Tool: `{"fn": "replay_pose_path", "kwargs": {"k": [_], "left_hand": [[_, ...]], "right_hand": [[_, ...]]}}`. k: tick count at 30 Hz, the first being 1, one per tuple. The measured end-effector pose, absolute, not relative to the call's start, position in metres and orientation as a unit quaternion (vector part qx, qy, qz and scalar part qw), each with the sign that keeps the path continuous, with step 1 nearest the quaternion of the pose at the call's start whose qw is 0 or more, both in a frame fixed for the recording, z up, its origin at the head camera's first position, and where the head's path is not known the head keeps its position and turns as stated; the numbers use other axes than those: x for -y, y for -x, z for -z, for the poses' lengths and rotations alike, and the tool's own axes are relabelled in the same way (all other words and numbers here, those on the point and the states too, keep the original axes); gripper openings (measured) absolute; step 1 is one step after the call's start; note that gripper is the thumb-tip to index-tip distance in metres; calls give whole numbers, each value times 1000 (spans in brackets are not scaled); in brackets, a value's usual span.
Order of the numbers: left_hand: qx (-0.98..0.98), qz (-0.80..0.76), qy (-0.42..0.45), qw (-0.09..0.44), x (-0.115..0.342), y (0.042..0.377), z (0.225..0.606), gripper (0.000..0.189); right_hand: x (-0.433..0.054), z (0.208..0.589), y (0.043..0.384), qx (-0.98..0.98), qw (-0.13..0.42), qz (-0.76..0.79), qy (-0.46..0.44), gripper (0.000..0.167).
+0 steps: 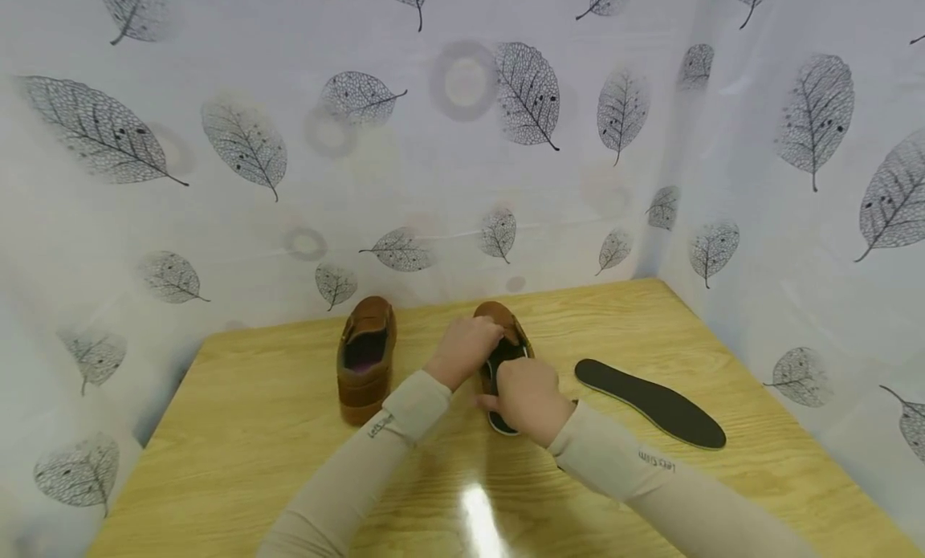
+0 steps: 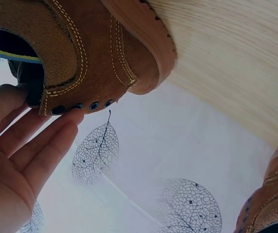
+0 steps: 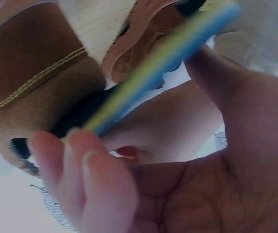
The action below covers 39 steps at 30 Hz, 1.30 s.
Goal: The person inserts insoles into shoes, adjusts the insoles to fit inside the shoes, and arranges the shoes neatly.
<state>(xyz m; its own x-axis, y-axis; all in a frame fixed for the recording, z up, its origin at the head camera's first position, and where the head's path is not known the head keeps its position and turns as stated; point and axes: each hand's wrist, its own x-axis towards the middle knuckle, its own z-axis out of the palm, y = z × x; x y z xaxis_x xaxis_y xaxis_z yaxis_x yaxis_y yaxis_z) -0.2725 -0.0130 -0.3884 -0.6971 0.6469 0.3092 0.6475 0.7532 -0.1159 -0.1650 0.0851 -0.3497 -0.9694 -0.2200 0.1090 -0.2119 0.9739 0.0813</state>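
Observation:
A brown leather shoe (image 1: 495, 310) with yellow stitching points toward the wall, between both hands. My left hand (image 1: 466, 348) pinches the edge of its opening, the thumb inside and the fingers outside along the dark eyelets, as the left wrist view shows. An insole (image 3: 163, 65), dark on top with a blue and yellow edge, is partly inside that shoe. Its rear end tilts up out of the heel, and my right hand (image 1: 531, 393) holds it between thumb and fingers. The shoe hides the insole's front part.
A matching brown shoe (image 1: 364, 393) stands to the left. To the right, a second dark insole (image 1: 654, 401) lies flat on the wooden table (image 1: 253, 462). A white curtain with a leaf print (image 1: 433, 181) hangs behind the table and along its sides.

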Motion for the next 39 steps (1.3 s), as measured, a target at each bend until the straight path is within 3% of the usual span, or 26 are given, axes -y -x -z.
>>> {"fn": "replay_pose_path", "kwargs": {"k": [3, 10, 20, 29, 39], "left_hand": [[922, 3, 350, 165, 13, 272, 388, 21], [924, -3, 347, 158, 11, 272, 387, 21], [919, -9, 353, 177, 12, 271, 387, 18], [916, -14, 363, 172, 13, 270, 388, 18], [918, -8, 365, 156, 14, 270, 391, 14]], "right_hand": [[-87, 349, 162, 992, 49, 33, -114, 60], [-98, 353, 172, 992, -52, -91, -65, 45], [-104, 349, 181, 987, -17, -132, -88, 41], [-105, 351, 196, 988, -36, -124, -87, 48], [-102, 353, 216, 989, -53, -108, -84, 35]]}}
